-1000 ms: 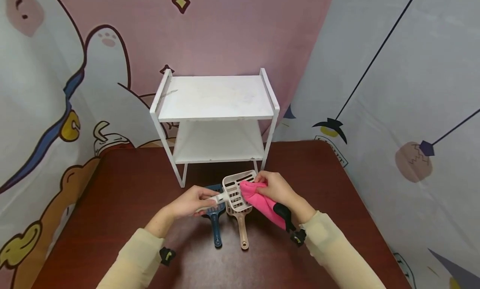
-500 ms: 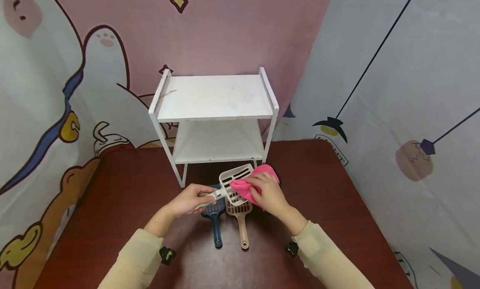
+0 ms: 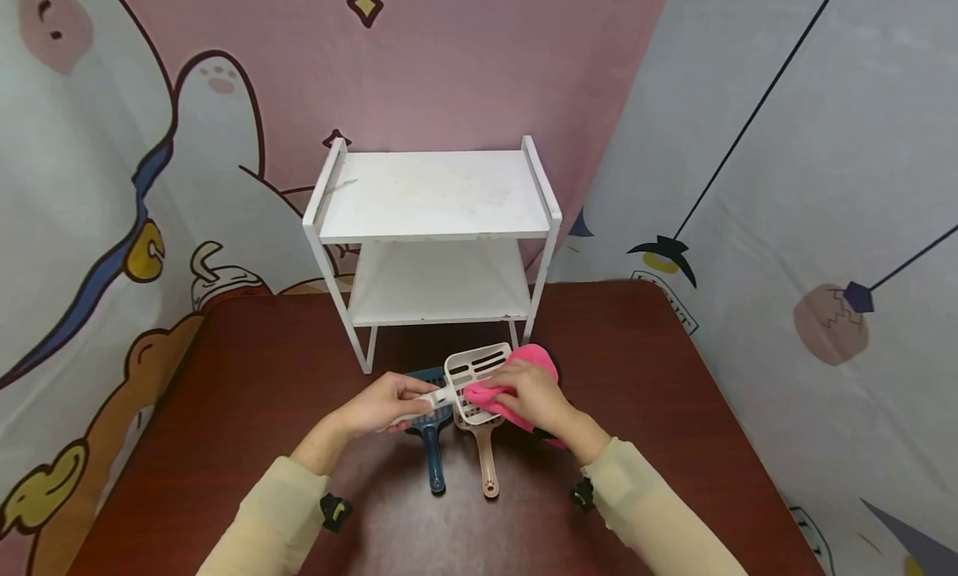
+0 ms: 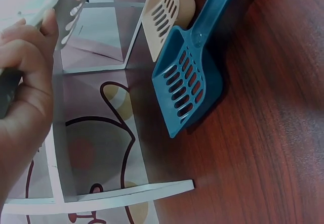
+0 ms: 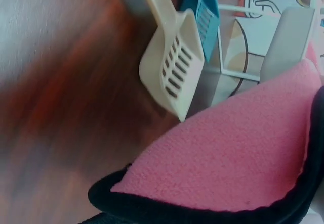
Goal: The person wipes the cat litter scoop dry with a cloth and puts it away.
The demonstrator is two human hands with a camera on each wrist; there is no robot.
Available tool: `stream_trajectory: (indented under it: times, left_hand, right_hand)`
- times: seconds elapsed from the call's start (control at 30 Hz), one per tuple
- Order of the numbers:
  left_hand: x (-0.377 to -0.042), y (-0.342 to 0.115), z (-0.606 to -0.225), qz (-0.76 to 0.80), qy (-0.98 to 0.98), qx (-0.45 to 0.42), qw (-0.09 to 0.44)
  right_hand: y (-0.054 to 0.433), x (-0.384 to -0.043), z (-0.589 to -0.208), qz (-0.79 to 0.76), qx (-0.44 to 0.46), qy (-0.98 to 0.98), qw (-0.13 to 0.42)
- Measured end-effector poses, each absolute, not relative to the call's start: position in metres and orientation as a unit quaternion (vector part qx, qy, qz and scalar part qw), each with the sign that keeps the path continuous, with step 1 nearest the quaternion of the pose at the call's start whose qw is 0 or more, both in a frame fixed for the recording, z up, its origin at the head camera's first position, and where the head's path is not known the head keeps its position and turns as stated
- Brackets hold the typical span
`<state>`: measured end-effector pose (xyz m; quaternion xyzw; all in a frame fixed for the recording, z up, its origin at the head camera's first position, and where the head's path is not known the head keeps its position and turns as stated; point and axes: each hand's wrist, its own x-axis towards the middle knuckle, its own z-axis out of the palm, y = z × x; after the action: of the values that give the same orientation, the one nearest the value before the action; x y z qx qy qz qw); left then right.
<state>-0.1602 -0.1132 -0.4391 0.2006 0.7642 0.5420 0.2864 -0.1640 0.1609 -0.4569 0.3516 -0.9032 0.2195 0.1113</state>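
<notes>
My left hand [image 3: 384,404] grips the handle of a white slotted litter scoop [image 3: 471,364], held up over the table. Against the scoop's slotted pan, my right hand [image 3: 533,396] pinches a pink cloth [image 3: 533,356] with a black edge. In the right wrist view the cloth [image 5: 228,153] fills the lower right and hides the fingers. Below lie a blue litter scoop [image 3: 431,439] and a beige litter scoop [image 3: 485,455], side by side with handles toward me. Both show in the left wrist view, the blue scoop [image 4: 185,82] nearer than the beige scoop [image 4: 164,14].
A white two-tier shelf [image 3: 434,194] stands at the back of the dark red-brown table [image 3: 614,343], just behind the scoops. Cartoon-printed walls [image 3: 479,61] close in the table behind and on both sides.
The right hand has shifted its hold on the cloth and moved left and down over the white scoop's pan. The cloth's loose end now lies behind the hand. The left hand keeps its grip.
</notes>
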Motion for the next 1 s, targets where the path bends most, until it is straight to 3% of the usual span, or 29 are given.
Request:
stream_trajectory:
  times: [0.33,0.47,0.6,0.77,0.93,1.0]
  left_hand:
    - [-0.160,-0.116,-0.436,0.553,0.749,0.204,0.302]
    - [-0.159,-0.125,-0.435,0.544,0.755,0.194,0.312]
    - [-0.159,-0.128,-0.429,0.533,0.760,0.191,0.320]
    - [-0.160,-0.114,-0.421,0.509,0.766,0.220,0.326]
    - [-0.159,-0.101,-0.416,0.493,0.769,0.249,0.320]
    - [-0.157,-0.100,-0.415,0.481,0.777,0.254,0.316]
  right_hand:
    - [0.191,-0.165,-0.440,0.164,0.337,-0.911,0.170]
    - [0.207,-0.167,-0.429,0.187,0.287,-0.916,0.210]
    - [0.205,-0.168,-0.410,0.244,0.236,-0.916,0.215]
    - [0.172,-0.163,-0.389,0.346,0.254,-0.888,0.168]
    - [0.145,-0.162,-0.399,0.363,0.315,-0.876,0.035]
    - [0.142,-0.161,-0.407,0.357,0.303,-0.883,0.007]
